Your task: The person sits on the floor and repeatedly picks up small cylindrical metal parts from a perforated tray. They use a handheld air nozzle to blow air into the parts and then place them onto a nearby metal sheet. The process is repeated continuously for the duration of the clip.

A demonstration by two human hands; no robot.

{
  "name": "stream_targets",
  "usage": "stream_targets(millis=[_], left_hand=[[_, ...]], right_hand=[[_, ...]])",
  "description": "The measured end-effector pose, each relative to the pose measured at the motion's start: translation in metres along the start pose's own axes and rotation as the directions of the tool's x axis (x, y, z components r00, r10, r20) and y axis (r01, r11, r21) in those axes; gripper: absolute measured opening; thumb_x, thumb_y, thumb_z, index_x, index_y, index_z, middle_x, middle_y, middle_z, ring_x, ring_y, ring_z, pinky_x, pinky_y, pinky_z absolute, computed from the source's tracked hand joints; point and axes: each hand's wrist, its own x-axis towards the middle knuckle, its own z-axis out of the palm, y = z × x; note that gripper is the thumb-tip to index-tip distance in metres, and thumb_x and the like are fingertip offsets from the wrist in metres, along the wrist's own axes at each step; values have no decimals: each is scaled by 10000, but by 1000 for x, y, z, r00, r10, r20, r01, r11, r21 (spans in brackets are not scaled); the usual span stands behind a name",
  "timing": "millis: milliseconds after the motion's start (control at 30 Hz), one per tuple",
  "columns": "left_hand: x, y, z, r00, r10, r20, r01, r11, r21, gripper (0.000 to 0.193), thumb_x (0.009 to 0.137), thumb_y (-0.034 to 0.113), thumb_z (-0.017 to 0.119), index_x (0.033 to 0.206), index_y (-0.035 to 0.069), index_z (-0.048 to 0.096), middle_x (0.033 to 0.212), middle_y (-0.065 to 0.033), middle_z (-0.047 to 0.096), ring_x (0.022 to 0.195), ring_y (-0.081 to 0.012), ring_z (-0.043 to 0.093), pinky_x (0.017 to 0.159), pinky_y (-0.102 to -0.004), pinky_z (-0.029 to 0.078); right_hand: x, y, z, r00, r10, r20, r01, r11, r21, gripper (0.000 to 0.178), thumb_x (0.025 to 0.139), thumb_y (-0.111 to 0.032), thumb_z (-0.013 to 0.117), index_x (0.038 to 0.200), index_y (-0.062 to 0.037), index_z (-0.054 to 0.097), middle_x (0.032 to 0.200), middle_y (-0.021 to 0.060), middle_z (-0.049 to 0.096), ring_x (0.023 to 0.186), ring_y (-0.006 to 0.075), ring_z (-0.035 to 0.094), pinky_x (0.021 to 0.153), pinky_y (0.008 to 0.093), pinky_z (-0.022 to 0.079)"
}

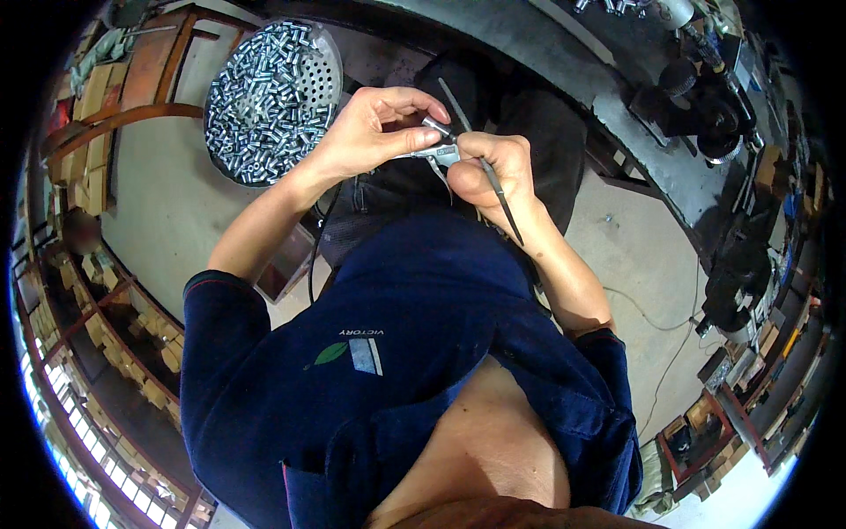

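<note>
My left hand (374,130) pinches a small shiny metal cylinder (436,126) between thumb and fingertips. Close beside it, my right hand (495,166) is closed around a slim dark rod, shaped like a thin file (500,196), which slants across the fingers with both ends free. A digital caliper (446,153) with a small display lies between the two hands, over my lap. Its jaws are partly visible, and which hand bears it I cannot tell. Beyond my left forearm, a round perforated metal basin (323,78) holds a heap of similar small metal cylinders (264,110).
A dark workbench (564,62) runs along the far right, with a black machine fixture (705,115) on it. Shelves with cardboard boxes (115,309) stand at the left. A curved wooden chair part (141,115) is near the basin. Thin cables (656,326) lie on the floor.
</note>
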Motion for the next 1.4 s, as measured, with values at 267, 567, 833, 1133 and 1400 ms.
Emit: stream_targets(millis=[267, 567, 833, 1133, 1400], left_hand=[[4, -5, 5, 999, 33, 25, -28, 987, -160, 189, 809, 89, 624, 940, -30, 556, 825, -59, 594, 720, -131, 607, 670, -244, 492], [6, -6, 9, 999, 36, 11, -33, 978, -204, 205, 810, 127, 641, 926, -21, 559, 813, -56, 591, 665, -127, 604, 626, -226, 477], [8, -8, 7, 999, 37, 14, -33, 975, -220, 194, 812, 103, 632, 938, -28, 563, 804, -63, 602, 650, -127, 599, 622, -240, 488], [13, -25, -37, 900, 370, -230, -85, 667, 740, 180, 679, 9, 659, 851, 17, 610, 703, -57, 544, 592, -128, 519, 533, -229, 424], [12, -29, -36, 889, 420, -179, -134, 614, 778, 262, 600, -26, 679, 848, 21, 608, 632, -61, 464, 546, -155, 486, 498, -262, 400]], right_hand=[[-1, 11, 6, 996, 82, -34, -77, 989, 122, 135, 660, -86, 552, 573, -2, 492, 502, 37, 353, 481, 51, 341, 431, 244, 286], [-3, 29, 14, 995, 73, -69, -60, 982, 179, 173, 670, -113, 544, 555, -8, 471, 503, -13, 350, 512, 31, 326, 446, 225, 259], [4, 7, 6, 992, 118, -39, -108, 976, 191, 175, 679, -64, 530, 545, -20, 426, 512, -25, 317, 518, 34, 313, 443, 227, 253], [0, -24, -12, 997, -29, -65, 36, 994, 108, 271, 594, 56, 465, 513, -52, 230, 486, 13, 232, 452, 76, 224, 423, 263, 178], [-4, -27, -10, 996, -74, 55, 60, 974, 220, 294, 598, -58, 527, 532, -54, 240, 472, 12, 294, 419, 85, 310, 414, 248, 218]])
